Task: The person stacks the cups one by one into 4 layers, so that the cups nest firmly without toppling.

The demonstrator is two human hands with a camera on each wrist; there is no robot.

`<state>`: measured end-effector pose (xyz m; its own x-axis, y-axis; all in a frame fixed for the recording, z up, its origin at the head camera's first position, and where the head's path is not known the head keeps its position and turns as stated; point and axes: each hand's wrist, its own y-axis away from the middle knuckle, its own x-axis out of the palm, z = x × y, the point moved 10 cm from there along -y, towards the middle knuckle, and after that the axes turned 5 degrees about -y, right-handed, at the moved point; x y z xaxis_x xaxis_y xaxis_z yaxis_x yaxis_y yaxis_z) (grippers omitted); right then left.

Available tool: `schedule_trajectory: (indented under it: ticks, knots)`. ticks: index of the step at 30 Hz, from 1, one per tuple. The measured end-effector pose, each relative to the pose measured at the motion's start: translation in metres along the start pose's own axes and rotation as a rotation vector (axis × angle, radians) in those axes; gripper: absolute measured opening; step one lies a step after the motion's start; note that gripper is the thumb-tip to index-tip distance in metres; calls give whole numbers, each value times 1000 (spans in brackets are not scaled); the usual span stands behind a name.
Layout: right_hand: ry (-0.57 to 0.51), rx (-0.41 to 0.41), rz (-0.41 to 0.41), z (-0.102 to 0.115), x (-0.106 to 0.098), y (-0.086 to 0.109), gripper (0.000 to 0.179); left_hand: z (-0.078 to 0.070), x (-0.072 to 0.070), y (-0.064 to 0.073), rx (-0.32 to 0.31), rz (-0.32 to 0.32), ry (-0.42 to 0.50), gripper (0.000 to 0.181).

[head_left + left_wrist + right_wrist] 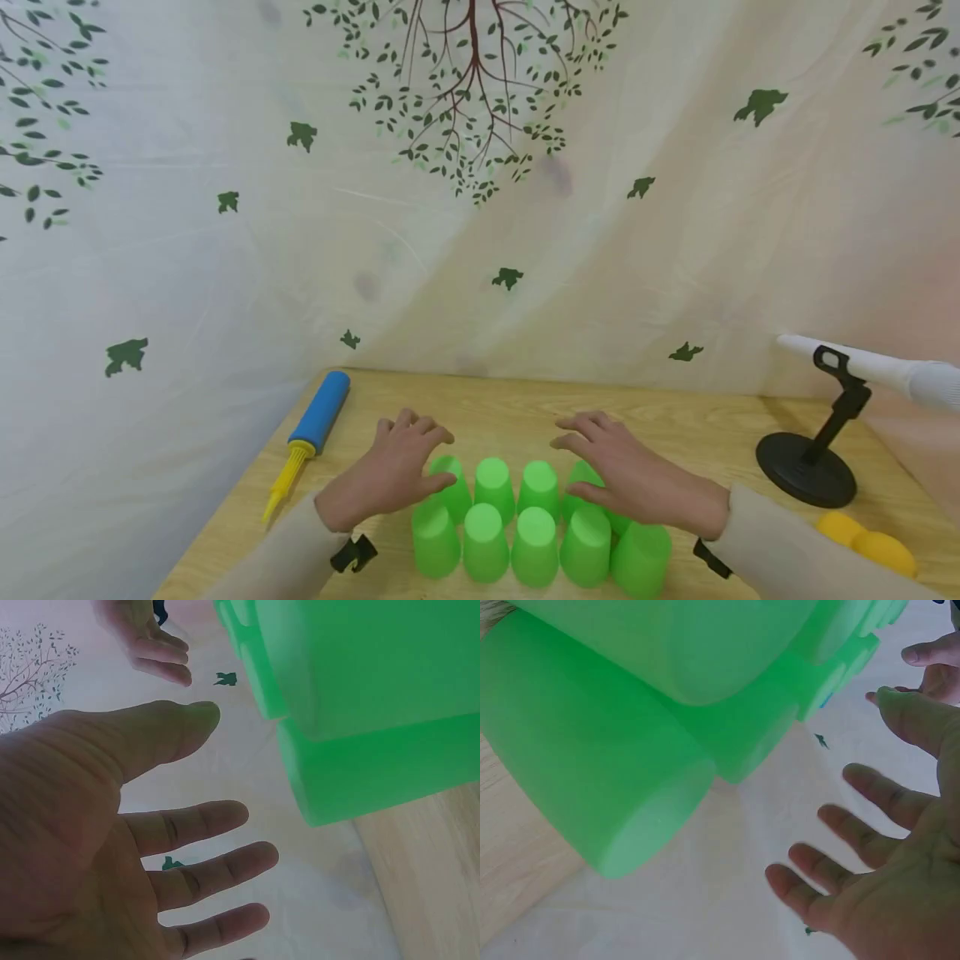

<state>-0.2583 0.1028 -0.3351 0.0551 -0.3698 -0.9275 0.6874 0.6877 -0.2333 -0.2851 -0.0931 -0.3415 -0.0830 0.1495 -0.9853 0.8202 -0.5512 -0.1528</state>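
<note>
Several green plastic cups (486, 546) stand upside down in two close rows on the wooden table. Above the left end of the rows is my left hand (393, 471), its fingers extended and its thumb held apart. My right hand (637, 479) is over the right end, fingers loosely extended toward the left. Neither hand holds anything. In the left wrist view, the left hand (82, 817) has bare space between its fingertips and the green cups (375, 772). From the right wrist, the right hand (907, 877) also appears apart from the cups (592, 742).
A blue and yellow hand pump (322, 408) lies at the table's left edge. To the right stands a black round-based stand (806, 468), with a white tube (877, 362) by its top. Two yellow rounded objects (885, 552) sit near the right sleeve. A leaf-printed cloth (450, 250) hangs behind.
</note>
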Motion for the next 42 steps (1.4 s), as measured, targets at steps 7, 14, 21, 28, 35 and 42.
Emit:
schedule_trajectory:
  ticks: [7,14,21,28,35,42]
  knots:
    - [-96,25,99,-4,16,-16,40,0,2,-3,49,5,47,40]
    - [-80,-16,119,-4,25,-24,31,1,4,-4,67,2,79,31]
    - [-32,-59,132,1,26,-27,27,1,6,-4,83,-5,86,27]
    - [-8,-48,182,2,27,-31,27,3,11,-5,88,2,89,25]
    - [-7,-38,233,0,30,-37,27,5,14,-6,83,1,100,26]
    - [-20,-33,242,-3,33,-40,27,7,19,-5,75,9,111,28]
